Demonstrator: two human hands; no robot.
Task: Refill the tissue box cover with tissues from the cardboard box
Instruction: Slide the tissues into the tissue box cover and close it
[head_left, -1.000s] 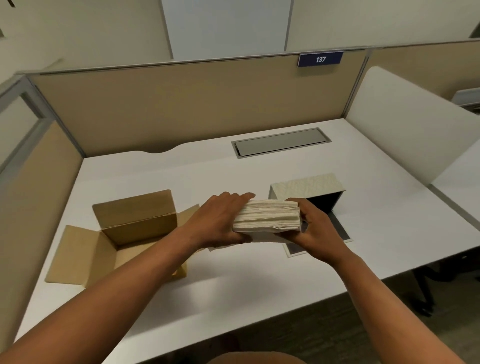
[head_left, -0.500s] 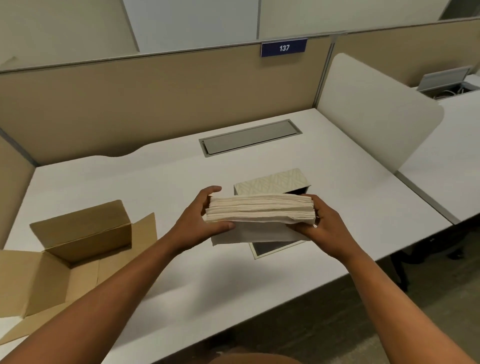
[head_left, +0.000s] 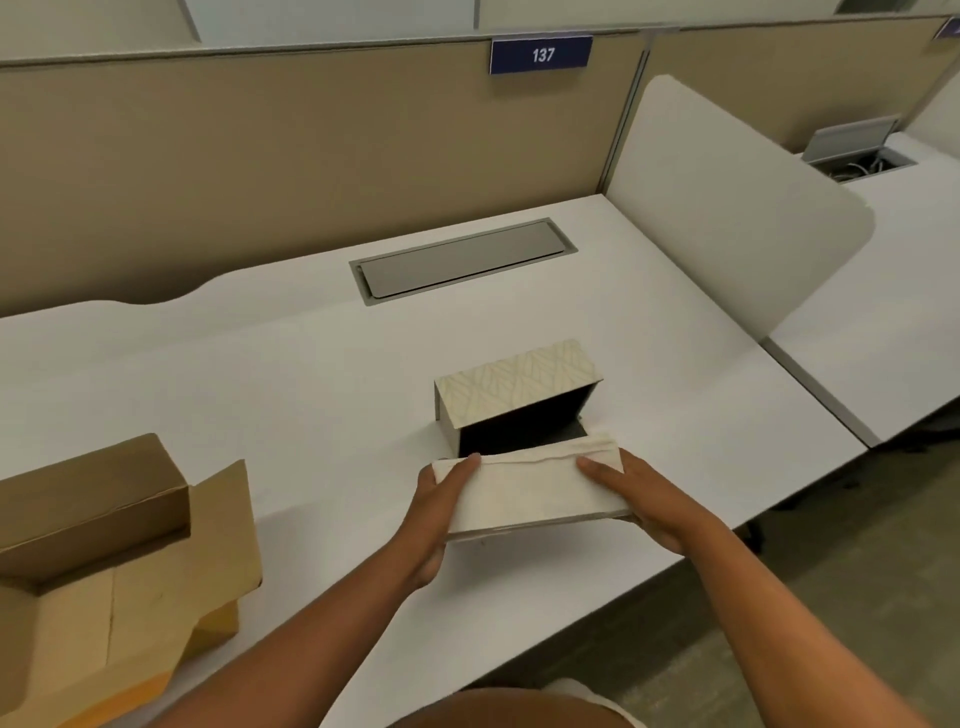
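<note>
Sat on the white desk (head_left: 260, 364): empty cardboard box (head_left: 119, 545) far left, patterned tissue box cover (head_left: 511, 387) on its side, dark opening toward the wearer. Tipped flat and lowered since half a second before: tissue stack (head_left: 530, 493), now just outside that opening. Clamped around its ends: left hand (head_left: 434, 512), right hand (head_left: 647, 501). Likely next: sliding in.

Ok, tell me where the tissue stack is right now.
In the head view, the tissue stack is held between the left hand and the right hand, just in front of the tissue box cover's dark open side, above the desk.
</note>
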